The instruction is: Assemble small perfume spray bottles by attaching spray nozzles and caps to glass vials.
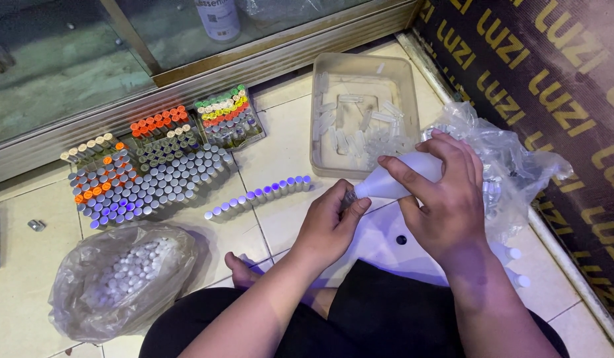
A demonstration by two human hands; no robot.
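Head view: right hand is gripping a white squeeze bottle, its nozzle meeting a small vial pinched in the left hand, above the tiled floor beside a plastic tray.

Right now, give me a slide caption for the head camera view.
Seated on a tiled floor, left hand steadies a small vial while right hand tips a white squeeze bottle into it.
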